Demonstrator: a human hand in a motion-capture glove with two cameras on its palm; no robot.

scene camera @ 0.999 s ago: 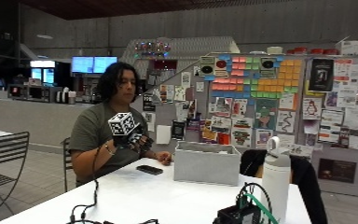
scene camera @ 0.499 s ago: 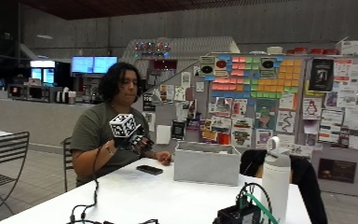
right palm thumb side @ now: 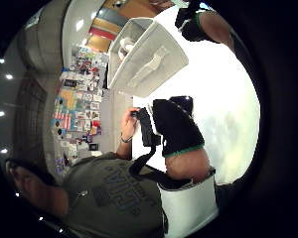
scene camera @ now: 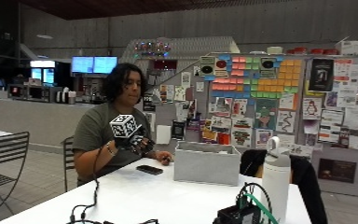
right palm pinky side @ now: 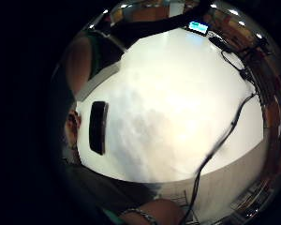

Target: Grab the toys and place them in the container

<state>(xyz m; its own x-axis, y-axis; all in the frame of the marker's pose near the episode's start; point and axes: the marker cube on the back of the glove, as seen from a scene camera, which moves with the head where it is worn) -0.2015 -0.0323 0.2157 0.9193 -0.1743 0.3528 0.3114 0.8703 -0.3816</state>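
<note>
In the outside view my gloved right hand (scene camera: pixel 141 143) hangs raised in front of the person's chest, above the near end of the white table (scene camera: pixel 154 196). It holds nothing that I can see, and in the thumb side palm view its thumb (right palm thumb side: pixel 176 126) stands spread from the other fingers. The grey container (scene camera: pixel 207 164) sits on the table to the hand's right, a short reach away. That palm view looks into the container (right palm thumb side: pixel 154 64), where pale shapes (right palm thumb side: pixel 125 47) lie; I cannot tell what they are. No toy shows on the tabletop.
A black phone (scene camera: pixel 149 170) lies flat between the person and the container; it also shows on the table (right palm pinky side: pixel 178 117) as the phone (right palm pinky side: pixel 98 126). The bare hand (scene camera: pixel 163 158) rests by the container. A white bottle (scene camera: pixel 276 179) and a black device (scene camera: pixel 241 215) stand at the near right.
</note>
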